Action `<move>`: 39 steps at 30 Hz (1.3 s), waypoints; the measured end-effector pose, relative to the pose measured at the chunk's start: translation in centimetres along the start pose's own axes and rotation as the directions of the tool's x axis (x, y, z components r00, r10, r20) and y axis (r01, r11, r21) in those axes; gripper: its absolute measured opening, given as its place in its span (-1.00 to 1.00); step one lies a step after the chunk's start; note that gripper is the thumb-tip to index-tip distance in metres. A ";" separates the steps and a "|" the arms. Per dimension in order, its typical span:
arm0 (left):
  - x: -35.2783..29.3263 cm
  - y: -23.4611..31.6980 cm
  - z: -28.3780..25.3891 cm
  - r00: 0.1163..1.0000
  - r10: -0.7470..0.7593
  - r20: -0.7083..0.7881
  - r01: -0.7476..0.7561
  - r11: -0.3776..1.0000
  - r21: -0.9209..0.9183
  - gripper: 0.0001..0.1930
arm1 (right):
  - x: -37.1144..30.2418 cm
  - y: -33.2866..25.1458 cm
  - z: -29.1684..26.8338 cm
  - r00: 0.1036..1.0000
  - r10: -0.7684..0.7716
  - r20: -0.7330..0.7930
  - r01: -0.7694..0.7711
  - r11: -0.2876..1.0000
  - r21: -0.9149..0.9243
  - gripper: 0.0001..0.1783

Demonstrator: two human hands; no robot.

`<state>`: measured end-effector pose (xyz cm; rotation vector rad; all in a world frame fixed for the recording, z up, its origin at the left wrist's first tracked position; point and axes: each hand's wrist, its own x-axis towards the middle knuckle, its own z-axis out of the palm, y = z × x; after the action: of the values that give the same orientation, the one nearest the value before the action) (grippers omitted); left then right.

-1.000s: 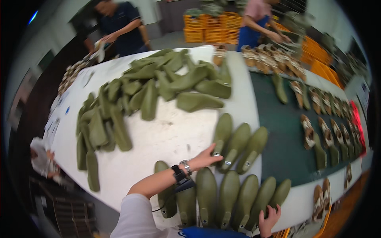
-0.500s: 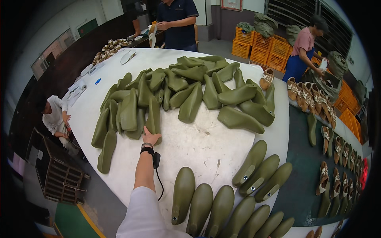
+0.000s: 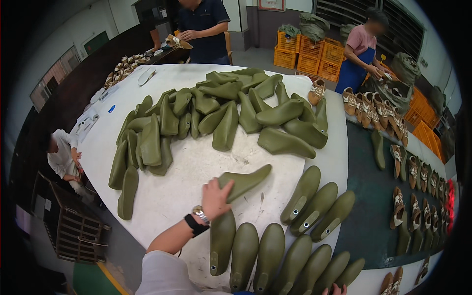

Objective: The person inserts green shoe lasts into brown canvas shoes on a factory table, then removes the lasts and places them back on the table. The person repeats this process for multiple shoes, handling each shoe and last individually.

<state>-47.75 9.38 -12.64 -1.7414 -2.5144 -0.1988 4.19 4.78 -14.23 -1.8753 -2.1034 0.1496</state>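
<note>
My left hand point(image 3: 215, 199) is closed around the heel end of a green shoe last point(image 3: 250, 182), which lies on its side over the white table. Just below that hand begins a row of shoe lasts point(image 3: 244, 255), set side by side with their toes pointing away from me. Only some fingertips of my right hand point(image 3: 336, 290) show at the lower edge, by the right end of this row; the rest of it is out of the picture. A loose heap of green lasts point(image 3: 169, 115) covers the far part of the table.
Three lasts point(image 3: 314, 209) lie aligned at the right of the white table point(image 3: 162, 201). Brown and white shoes point(image 3: 376, 110) stand in rows along a green surface point(image 3: 364, 206). Three other people work around, one point(image 3: 204, 29) across the table. Orange crates point(image 3: 309, 54) are stacked behind.
My left hand has drawn a last out of the heap's near edge, bringing it right and toward me and turning it sideways. More of my right fingertips now show at the lower edge.
</note>
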 end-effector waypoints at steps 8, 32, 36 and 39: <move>3.8 8.1 4.8 0.890 0.443 0.107 -0.257 0.682 -0.685 -0.07 | 0.0 0.1 0.3 0.999 -0.024 -0.024 0.025 1.000 0.014 -0.64; 6.2 -27.8 1.4 0.283 -0.955 -0.088 0.924 0.296 -0.244 0.08 | -0.1 0.6 1.5 1.000 0.006 0.008 -0.006 0.999 0.034 -0.62; 4.7 -26.5 1.7 0.324 -0.946 -0.010 0.852 0.296 -0.431 0.08 | -0.3 0.8 1.7 1.000 0.022 -0.011 -0.021 0.999 0.038 -0.62; 0.3 -23.4 0.9 0.498 -0.833 0.243 0.504 0.049 -0.862 -0.16 | -0.4 0.9 1.6 0.999 0.039 -0.013 -0.038 0.999 0.033 -0.62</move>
<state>-69.72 1.69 -14.91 -0.0728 -2.8230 -1.9819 4.56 4.71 -16.11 -1.8932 -2.0444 0.1785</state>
